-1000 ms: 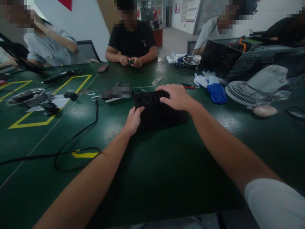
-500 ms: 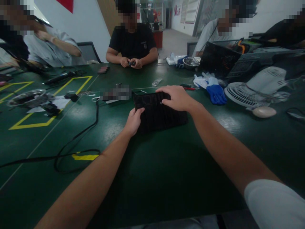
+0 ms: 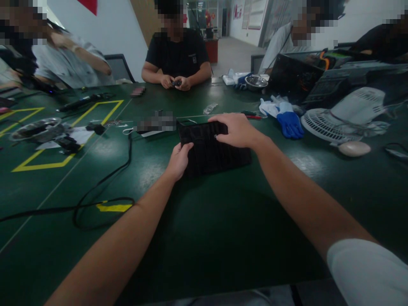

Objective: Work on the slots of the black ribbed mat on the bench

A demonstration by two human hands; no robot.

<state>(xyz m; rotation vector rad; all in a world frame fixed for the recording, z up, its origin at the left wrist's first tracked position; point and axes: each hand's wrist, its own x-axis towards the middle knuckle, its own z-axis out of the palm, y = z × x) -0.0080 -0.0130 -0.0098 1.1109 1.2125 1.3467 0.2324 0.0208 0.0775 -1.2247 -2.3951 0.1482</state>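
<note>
A flat black pouch (image 3: 219, 157) with folds or slots across its face lies tilted above the green table, in the middle of the view. My left hand (image 3: 181, 159) grips its left edge, thumb on top and fingers hidden beneath. At the upper edge, my right hand (image 3: 234, 129) holds the pouch between the thumb and curled fingers. A small shiny spot, perhaps a snap, shows beside the right thumb. What the pouch contains, if anything, cannot be seen.
Across the green table (image 3: 204, 238) a person (image 3: 177, 55) handles a small dark object. A black cable (image 3: 105, 182) loops at left, near metal parts (image 3: 47, 129). To the right are blue-white gloves (image 3: 288, 123), a white fan (image 3: 338, 119) and a steel bowl (image 3: 256, 82).
Both my hands keep the same hold on the pouch, which has barely moved. At the far left, another person's arm has shifted slightly.
</note>
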